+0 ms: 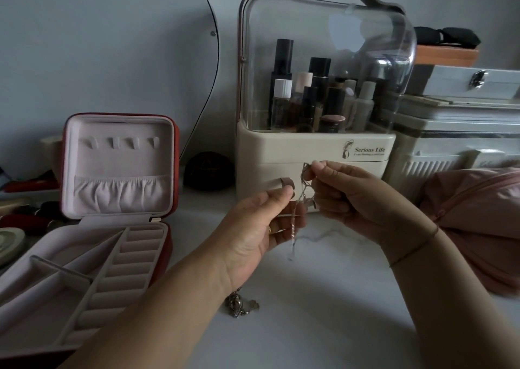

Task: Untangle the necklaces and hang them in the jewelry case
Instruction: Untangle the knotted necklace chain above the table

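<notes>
**Head view: tangled chains pinched between both hands**

I've got the necklaces point(305, 188) up off the table point(323, 298), in front of the cream organizer point(315, 149). My right hand point(351, 197) pinches the top of the knot and my left hand point(259, 222) nips a strand lower down, with a loose tail dangling below. These look feather-light, limp and slippery, and thin links would likely kink or snap under a hard tug, so I'd take hold close beside the knot and tease it apart. A second heap of chain point(240, 306) lies on the table under my left wrist. The jewelry case point(121, 160) stands open at left. None of its lid hooks point(121, 143) carries a chain yet, and I see nothing in the tray slots. The organizer's clear dome holds upright bottles point(309, 95).
</notes>
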A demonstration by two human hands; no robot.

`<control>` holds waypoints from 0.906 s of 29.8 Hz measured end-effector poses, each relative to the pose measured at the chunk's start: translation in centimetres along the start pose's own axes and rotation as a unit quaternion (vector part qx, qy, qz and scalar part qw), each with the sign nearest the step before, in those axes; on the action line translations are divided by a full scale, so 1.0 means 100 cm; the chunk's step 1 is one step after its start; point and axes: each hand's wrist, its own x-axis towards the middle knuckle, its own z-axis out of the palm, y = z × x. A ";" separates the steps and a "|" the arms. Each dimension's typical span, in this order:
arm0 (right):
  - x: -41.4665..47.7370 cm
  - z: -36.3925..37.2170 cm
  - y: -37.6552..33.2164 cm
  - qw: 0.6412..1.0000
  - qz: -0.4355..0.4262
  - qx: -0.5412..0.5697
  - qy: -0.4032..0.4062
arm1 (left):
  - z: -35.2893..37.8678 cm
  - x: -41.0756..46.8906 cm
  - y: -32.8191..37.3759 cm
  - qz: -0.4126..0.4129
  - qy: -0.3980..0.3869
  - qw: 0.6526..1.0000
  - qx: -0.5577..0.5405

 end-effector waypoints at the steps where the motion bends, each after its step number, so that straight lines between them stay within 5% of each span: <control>1: 0.000 0.000 0.000 1.000 -0.001 0.006 -0.005 | 0.000 0.000 0.000 0.001 0.001 1.000 0.014; 15: -0.001 0.004 -0.001 0.998 0.012 0.017 -0.059 | -0.001 0.001 -0.003 0.020 0.059 0.993 0.102; 27: -0.002 0.006 0.001 0.997 0.009 -0.082 0.009 | -0.001 0.003 0.003 0.020 0.074 0.997 -0.020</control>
